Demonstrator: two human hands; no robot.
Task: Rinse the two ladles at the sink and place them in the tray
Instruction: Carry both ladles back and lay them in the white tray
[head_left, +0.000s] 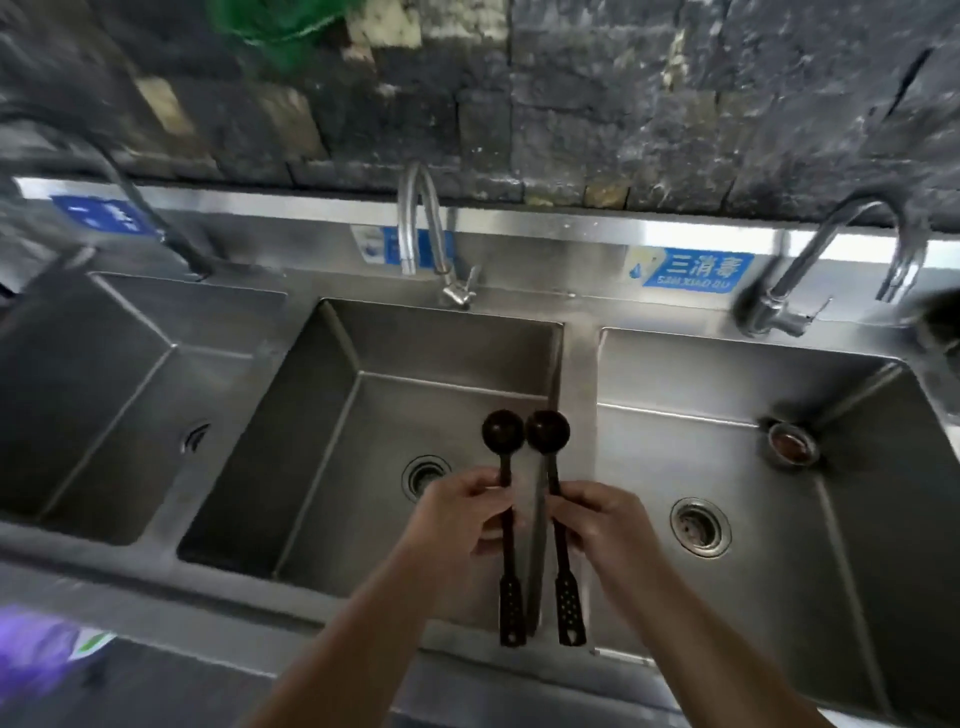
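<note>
I hold two dark ladles side by side over the right part of the middle sink basin (337, 426). My left hand (457, 512) grips the handle of the left ladle (503, 436). My right hand (597, 519) grips the handle of the right ladle (548, 432). Both bowls point away from me and almost touch. The perforated handle ends hang toward the sink's front edge. The middle faucet (418, 228) stands behind the basin with no water visible. No tray is in view.
A steel triple sink runs along a dark stone wall. The left basin (104, 395) and the right basin (779, 499) flank the middle one, with a right faucet (831, 249) and a strainer cup (789, 447) on the right. A purple object (36, 654) lies at lower left.
</note>
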